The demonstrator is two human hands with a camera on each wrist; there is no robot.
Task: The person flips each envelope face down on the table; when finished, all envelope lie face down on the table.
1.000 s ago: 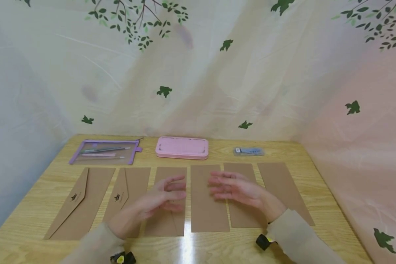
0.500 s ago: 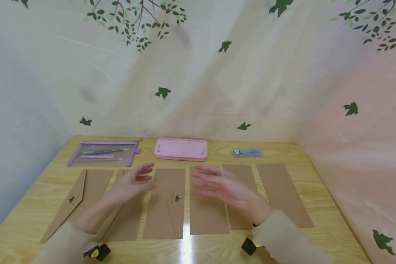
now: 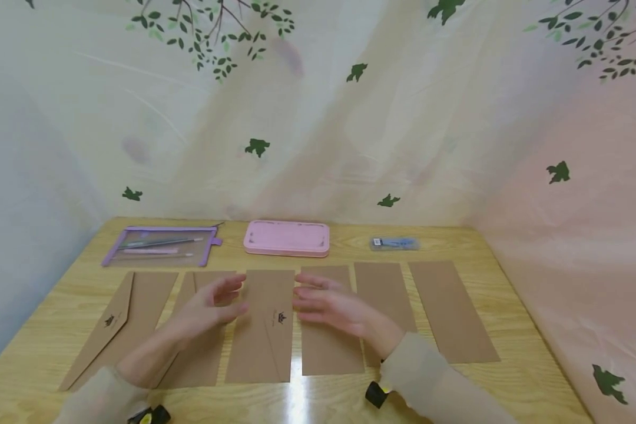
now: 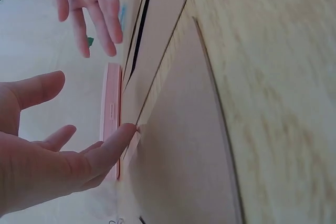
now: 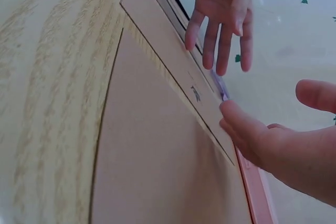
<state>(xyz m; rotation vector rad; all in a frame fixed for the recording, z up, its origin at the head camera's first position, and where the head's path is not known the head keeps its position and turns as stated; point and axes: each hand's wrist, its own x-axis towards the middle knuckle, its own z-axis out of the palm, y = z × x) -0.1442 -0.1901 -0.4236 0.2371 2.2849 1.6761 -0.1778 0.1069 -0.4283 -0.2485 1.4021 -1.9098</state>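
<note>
Several brown paper envelopes lie in a row on the wooden table. Between my hands in the head view is a middle envelope (image 3: 259,341) with a small crown print near its right edge. My left hand (image 3: 204,309) hovers over the envelope (image 3: 204,365) just left of it, fingers relaxed and holding nothing. Above the plain envelope (image 3: 331,356) on the other side is my right hand (image 3: 339,309), also empty, its fingertips near the middle envelope's right edge. Both wrist views show the palms facing each other, apart.
Along the back lie a purple-edged mesh pouch (image 3: 161,246) with pens inside, a pink case (image 3: 286,238) and a small clear packet (image 3: 394,243) with something blue. A flapped envelope (image 3: 119,330) is at far left, a plain one (image 3: 453,312) at far right. Printed cloth hangs behind.
My left hand has moved left off the middle envelope, uncovering its crown print. The right hand has also shifted left, toward that envelope. The envelopes stay in place.
</note>
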